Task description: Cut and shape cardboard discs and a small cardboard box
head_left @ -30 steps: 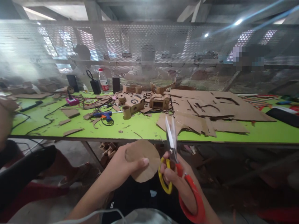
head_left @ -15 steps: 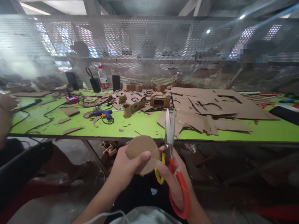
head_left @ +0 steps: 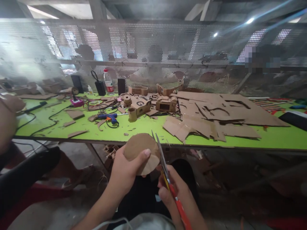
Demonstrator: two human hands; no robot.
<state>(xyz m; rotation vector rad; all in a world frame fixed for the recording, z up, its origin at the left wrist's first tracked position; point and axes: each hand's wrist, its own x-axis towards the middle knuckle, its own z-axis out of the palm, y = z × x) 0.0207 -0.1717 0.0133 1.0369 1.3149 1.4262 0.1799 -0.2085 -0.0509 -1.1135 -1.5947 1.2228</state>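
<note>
My left hand (head_left: pixel 126 172) grips a round cardboard disc (head_left: pixel 141 152) in front of the table edge, thumb across its face. My right hand (head_left: pixel 174 193) is closed round the red and yellow handles of a pair of scissors (head_left: pixel 165 172). The blades point up and to the left and lie against the disc's right edge. Both hands are below the front edge of the green table (head_left: pixel 144 129), over my lap.
The table carries cut cardboard sheets (head_left: pixel 216 115), small cardboard models (head_left: pixel 165 103), a blue glue gun (head_left: pixel 109 117), cables, a bottle (head_left: pixel 109 83) and phones. A perforated mesh screen (head_left: pixel 153 54) stands behind it. Another person's arm (head_left: pixel 8 118) and dark sleeve (head_left: pixel 26 174) are at the left.
The scissors have swung from upright beside the disc to lean left against its right edge. My right hand has dropped lower and the disc has risen slightly.
</note>
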